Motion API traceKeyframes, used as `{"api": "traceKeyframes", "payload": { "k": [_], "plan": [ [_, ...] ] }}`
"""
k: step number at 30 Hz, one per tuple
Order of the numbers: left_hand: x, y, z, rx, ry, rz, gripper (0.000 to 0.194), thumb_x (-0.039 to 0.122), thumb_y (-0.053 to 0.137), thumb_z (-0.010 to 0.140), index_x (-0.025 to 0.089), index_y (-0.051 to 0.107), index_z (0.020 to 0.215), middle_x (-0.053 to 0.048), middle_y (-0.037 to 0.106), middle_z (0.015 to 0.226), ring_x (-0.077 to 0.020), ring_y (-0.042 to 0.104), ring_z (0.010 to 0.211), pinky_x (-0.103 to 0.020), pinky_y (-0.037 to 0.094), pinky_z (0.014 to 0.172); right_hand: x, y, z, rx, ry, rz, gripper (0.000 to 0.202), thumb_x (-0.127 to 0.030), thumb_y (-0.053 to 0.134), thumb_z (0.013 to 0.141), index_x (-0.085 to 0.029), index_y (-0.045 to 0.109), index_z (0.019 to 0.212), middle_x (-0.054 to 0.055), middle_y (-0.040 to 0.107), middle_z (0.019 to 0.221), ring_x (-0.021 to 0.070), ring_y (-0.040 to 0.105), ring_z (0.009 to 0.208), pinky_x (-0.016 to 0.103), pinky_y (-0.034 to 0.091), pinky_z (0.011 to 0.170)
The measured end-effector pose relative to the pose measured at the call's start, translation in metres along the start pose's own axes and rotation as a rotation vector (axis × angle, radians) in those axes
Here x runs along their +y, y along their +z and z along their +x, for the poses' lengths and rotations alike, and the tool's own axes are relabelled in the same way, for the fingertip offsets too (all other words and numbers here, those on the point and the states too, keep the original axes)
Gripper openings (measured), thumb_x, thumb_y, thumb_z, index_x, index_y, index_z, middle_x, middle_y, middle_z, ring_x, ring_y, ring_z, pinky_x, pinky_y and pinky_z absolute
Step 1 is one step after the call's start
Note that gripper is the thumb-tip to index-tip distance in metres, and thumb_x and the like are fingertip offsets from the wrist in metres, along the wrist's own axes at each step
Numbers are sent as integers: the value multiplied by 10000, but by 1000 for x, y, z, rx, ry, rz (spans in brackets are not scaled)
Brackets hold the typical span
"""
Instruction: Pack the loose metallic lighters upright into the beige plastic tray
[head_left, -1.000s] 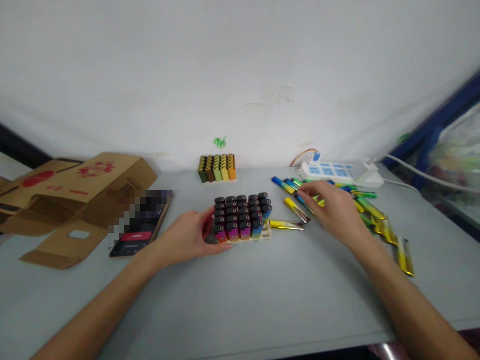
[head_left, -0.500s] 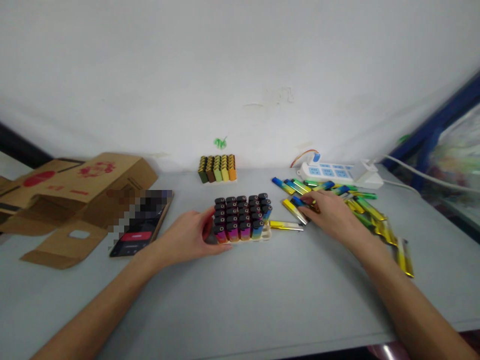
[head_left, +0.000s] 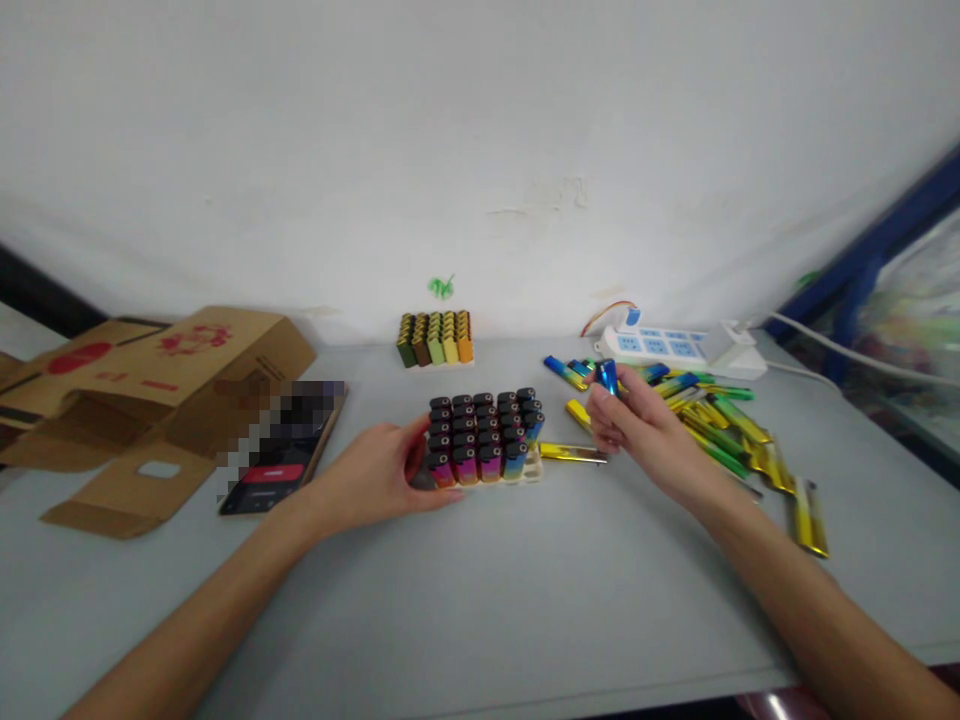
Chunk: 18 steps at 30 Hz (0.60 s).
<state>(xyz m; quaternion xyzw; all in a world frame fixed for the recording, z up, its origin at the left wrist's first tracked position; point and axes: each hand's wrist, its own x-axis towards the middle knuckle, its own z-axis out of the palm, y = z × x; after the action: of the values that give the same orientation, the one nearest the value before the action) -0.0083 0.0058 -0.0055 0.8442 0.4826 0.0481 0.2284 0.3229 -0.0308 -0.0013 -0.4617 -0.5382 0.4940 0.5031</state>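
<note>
My left hand (head_left: 382, 470) grips the left end of a pale tray (head_left: 533, 464), thumb along its front and fingers round the side. Rows of upright lighters (head_left: 488, 436) fill most of it, with black tops and pink, purple and blue bodies. A few slots show at the tray's right front corner. Raised over the table to the right, my right hand (head_left: 630, 410) pinches a shiny blue lighter (head_left: 607, 377); its lower part is hidden by the fingers. A yellow and silver lighter (head_left: 571, 453) lies between the tray and that hand.
Loose metallic lighters (head_left: 739, 420) lie scattered at the right. Behind them sit a white power strip (head_left: 652, 343) and its plug. Another block of lighters (head_left: 435, 340) stands by the wall. At the left are a phone (head_left: 279, 460) and an opened cardboard box (head_left: 217, 350).
My right hand has lifted the blue lighter off the table and turned it upright. My left hand and the tray have stayed in place.
</note>
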Motion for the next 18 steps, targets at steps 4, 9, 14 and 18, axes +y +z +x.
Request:
{"api": "traceKeyframes", "payload": {
  "k": [4, 9, 14, 18],
  "plan": [
    [0, -1, -1, 9, 20, -3, 498, 648, 766, 825, 210, 619, 1011, 24, 690, 714, -176, 605, 594, -296, 391, 587, 3, 6, 0, 101, 20, -98, 617, -820, 702, 896, -251, 502, 768, -92, 355, 597, 95, 289, 497, 258, 230, 433],
    [0, -2, -1, 4, 13, -5, 529, 675, 785, 798, 209, 621, 990, 20, 685, 699, -184, 601, 585, -304, 382, 577, 10, 2, 1, 215, -9, -306, 683, -786, 631, 929, -263, 396, 558, -52, 331, 522, 113, 295, 501, 304, 228, 485],
    [-3, 1, 1, 2, 12, -16, 538, 699, 776, 794, 218, 613, 972, 19, 690, 695, -184, 602, 574, -304, 377, 562, 17, 0, 4, 260, 52, -375, 515, -594, 631, 874, -286, 380, 546, -41, 324, 535, 133, 294, 506, 314, 222, 486],
    [-3, 1, 1, 2, 7, -5, 535, 692, 781, 796, 219, 607, 976, 20, 684, 690, -185, 604, 573, -305, 377, 562, 19, 0, 4, 258, 40, -374, 450, -539, 608, 863, -290, 375, 568, -41, 321, 551, 137, 290, 516, 308, 222, 478]
  ]
}}
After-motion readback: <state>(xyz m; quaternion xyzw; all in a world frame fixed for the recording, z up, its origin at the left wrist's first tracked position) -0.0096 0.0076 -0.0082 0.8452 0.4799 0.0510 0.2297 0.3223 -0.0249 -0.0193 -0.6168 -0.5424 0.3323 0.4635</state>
